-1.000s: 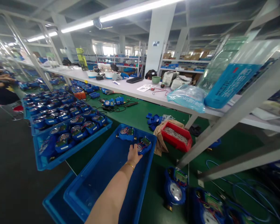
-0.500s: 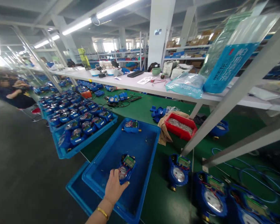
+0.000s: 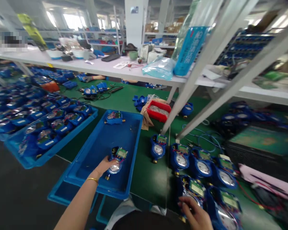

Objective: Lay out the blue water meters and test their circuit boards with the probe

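Observation:
My left hand (image 3: 105, 165) is closed around a blue water meter (image 3: 117, 159) with a round dial and a small green screen, holding it low inside a long blue tray (image 3: 132, 150). A second blue meter (image 3: 113, 117) lies at the tray's far end. My right hand (image 3: 194, 213) rests with curled fingers on the nearest blue meter (image 3: 194, 190) in a row of several meters (image 3: 201, 164) on the green bench mat. Its fingertips press on the meter's body.
More blue trays packed with meters (image 3: 50, 123) stretch to the left. A red box of small metal parts (image 3: 158, 111) and a brown cloth sit beyond the tray. White slanted shelf posts (image 3: 189, 92) rise from the bench. A white shelf (image 3: 105, 65) carries clutter.
My left hand has drawn the meter back from the tray's far end to its near end. The view swung right, bringing my right hand and the row of meters into sight.

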{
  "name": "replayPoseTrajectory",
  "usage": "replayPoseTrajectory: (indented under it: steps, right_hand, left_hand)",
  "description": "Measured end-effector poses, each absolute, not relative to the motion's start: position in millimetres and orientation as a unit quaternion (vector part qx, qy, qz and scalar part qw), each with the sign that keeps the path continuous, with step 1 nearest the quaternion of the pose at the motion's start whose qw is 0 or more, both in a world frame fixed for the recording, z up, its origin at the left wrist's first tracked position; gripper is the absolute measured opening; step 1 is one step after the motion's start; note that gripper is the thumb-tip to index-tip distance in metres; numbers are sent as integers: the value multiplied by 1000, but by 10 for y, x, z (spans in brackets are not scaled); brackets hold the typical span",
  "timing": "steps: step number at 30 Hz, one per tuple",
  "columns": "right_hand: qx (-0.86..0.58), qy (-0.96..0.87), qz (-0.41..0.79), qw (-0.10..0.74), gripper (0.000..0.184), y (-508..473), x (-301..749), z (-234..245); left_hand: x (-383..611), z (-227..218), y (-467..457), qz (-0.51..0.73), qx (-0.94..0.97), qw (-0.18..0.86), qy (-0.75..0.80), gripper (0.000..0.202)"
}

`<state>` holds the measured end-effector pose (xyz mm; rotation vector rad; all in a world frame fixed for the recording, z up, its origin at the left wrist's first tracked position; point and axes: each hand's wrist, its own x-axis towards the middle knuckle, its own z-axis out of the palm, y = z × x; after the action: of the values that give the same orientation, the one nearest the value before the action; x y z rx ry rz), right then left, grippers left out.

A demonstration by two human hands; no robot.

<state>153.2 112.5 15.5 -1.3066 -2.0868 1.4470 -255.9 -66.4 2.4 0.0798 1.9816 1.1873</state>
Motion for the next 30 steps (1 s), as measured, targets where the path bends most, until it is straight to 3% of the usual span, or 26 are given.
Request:
replayPoseTrajectory:
  steps: [6,10,14,22,30]
  right_hand:
    - [-456,-719,490,188,35,940,1507,268]
    - [-452,-717,503,170,33,986,1592,282]
    - [-437,-722,521,127,34,1073,1524,346]
    - [-430,-751,501,15,47,1104,1182,215]
    - [-432,-812,389,-61,63,1111,1256,-93]
  left_hand:
    - [-2409,106,-523,513,-22,420,749,19]
    - [-2248,402,-514,549,0,445,708,19]
    - [-1836,551,-339,576,66,484,656,34]
    - [-519,-49,269,531,114,552,633,23]
    - [-97,-428,421,518,118,512,675,28]
